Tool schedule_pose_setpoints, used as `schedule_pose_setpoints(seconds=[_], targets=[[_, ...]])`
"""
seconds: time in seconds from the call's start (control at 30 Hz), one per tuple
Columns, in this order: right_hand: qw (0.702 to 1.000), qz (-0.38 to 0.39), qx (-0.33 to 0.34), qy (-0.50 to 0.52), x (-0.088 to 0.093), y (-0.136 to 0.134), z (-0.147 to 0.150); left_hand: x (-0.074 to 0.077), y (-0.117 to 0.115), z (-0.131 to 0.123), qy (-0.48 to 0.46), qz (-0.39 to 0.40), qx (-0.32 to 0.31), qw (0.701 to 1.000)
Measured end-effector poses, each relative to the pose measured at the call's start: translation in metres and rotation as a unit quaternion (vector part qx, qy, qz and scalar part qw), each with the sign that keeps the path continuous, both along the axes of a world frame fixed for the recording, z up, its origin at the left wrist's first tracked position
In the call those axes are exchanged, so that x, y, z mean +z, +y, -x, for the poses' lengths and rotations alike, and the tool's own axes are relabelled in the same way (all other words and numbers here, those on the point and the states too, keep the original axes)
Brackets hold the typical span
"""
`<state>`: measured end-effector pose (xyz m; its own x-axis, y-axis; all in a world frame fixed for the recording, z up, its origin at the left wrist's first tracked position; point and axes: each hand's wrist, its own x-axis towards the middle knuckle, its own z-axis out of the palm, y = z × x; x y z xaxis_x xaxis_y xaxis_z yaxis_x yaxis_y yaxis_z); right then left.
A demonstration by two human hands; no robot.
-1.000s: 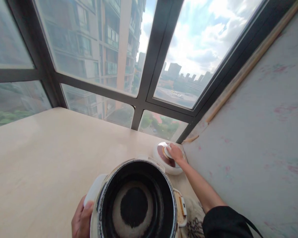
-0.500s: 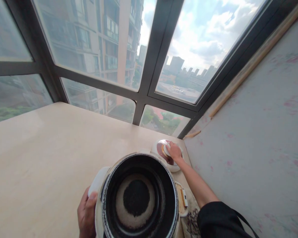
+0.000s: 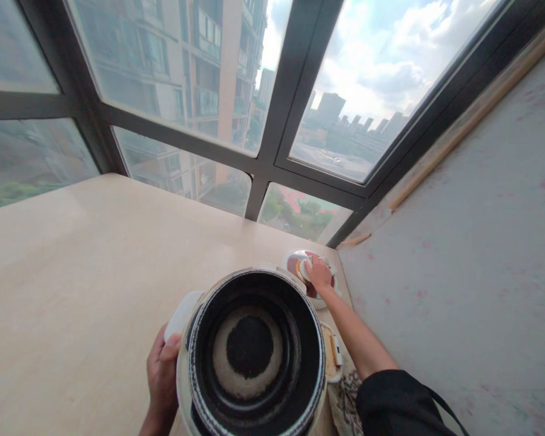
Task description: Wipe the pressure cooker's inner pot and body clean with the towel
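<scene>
A cooker with a white body and a dark, worn inner pot (image 3: 300,357) stands at the lower middle, its top uncovered and nothing visible inside. My left hand (image 3: 162,369) is closed around the white handle (image 3: 181,315) on the cooker's left side. Beyond the cooker, near the window corner, a round white lid (image 3: 295,264) with a shiny reddish top lies on the sill. My right hand (image 3: 318,274) reaches past the cooker and grips the lid's white knob. A second side handle (image 3: 331,354), yellowed, shows on the cooker's right.
The cream window sill (image 3: 95,290) spreads to the left. Dark window frames (image 3: 266,163) border the sill at the back. A floral-papered wall (image 3: 458,266) rises close on the right, and a patterned cloth (image 3: 345,399) hangs by the cooker's lower right.
The view has shifted slightly, so the window frames sit a little higher and further right. Both hands keep their places on the handle and the lid.
</scene>
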<state>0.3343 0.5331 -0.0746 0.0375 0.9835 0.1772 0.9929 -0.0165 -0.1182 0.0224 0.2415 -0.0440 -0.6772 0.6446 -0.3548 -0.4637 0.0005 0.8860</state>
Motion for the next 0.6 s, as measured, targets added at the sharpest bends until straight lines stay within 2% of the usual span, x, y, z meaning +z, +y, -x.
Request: schedule_pose_setpoints(seconds=[0.13, 0.27, 0.37, 0.43, 0.53, 0.57, 0.6], targets=[[0.997, -0.007, 0.031, 0.077, 0.006, -0.003, -0.001, -0.002, -0.001, -0.001, -0.01, -0.015, -0.005, 1.0], [0.978, -0.041, 0.061, 0.195, 0.016, -0.018, 0.0, -0.005, -0.002, -0.001, 0.01, -0.03, -0.003, 0.999], [0.948, -0.051, 0.056, 0.309, 0.022, -0.044, 0.0, -0.006, -0.002, 0.0, 0.028, -0.038, 0.005, 0.999], [0.915, -0.036, 0.065, 0.398, 0.028, -0.073, -0.001, -0.004, -0.002, -0.001, 0.034, -0.035, 0.006, 0.999], [0.819, 0.034, 0.068, 0.57, 0.042, -0.133, -0.002, 0.002, -0.006, -0.003, 0.044, -0.015, 0.012, 0.999], [0.732, 0.08, 0.049, 0.675, 0.048, -0.155, 0.0, 0.004, -0.009, -0.005, 0.046, -0.005, 0.02, 0.999], [0.66, 0.115, 0.037, 0.741, 0.054, -0.175, 0.003, 0.005, -0.013, -0.006, 0.047, 0.005, 0.032, 0.998]])
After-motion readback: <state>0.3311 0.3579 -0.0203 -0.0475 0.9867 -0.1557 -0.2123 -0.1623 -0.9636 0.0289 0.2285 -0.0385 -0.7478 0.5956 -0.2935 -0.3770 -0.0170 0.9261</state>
